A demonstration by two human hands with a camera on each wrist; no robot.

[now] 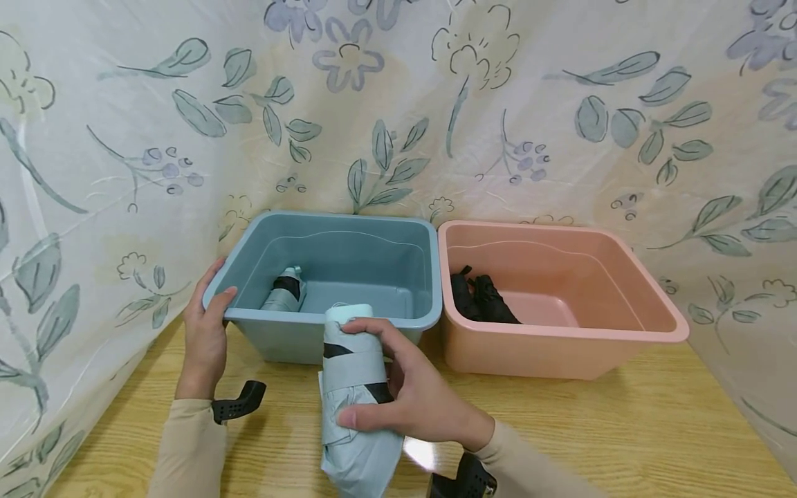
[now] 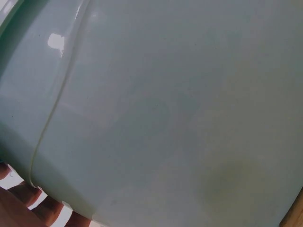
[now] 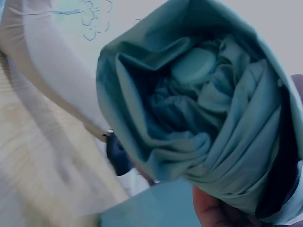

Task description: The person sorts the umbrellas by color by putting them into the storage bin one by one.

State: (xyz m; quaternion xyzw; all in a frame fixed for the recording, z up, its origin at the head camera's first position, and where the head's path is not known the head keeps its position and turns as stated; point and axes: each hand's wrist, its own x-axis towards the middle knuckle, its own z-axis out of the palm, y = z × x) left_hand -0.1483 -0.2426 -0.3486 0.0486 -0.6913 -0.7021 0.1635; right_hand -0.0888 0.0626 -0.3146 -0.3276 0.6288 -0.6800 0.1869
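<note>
My right hand (image 1: 423, 398) grips a light blue folded umbrella (image 1: 353, 366), thumb on the near side and fingers over its far side. The umbrella's pale cap end points toward the blue bin (image 1: 280, 339), overlapping its front rim in the head view. Loose folds of fabric (image 3: 189, 142) and a pale round piece (image 3: 194, 65) show at its other end in the right wrist view. My left hand (image 1: 208, 339) holds the bin's left rim, thumb over the edge. The left wrist view shows mostly bin wall (image 2: 156, 104), with fingers (image 2: 47, 208) low at its edge.
Inside the blue bin lies another light blue folded umbrella (image 1: 286, 290) with a black band. A pink bin (image 1: 529, 353) stands just to the right, with black bundled items (image 1: 492, 301) at its left. Both bins sit on a wooden table (image 1: 560, 429) before a floral sheet (image 1: 386, 97).
</note>
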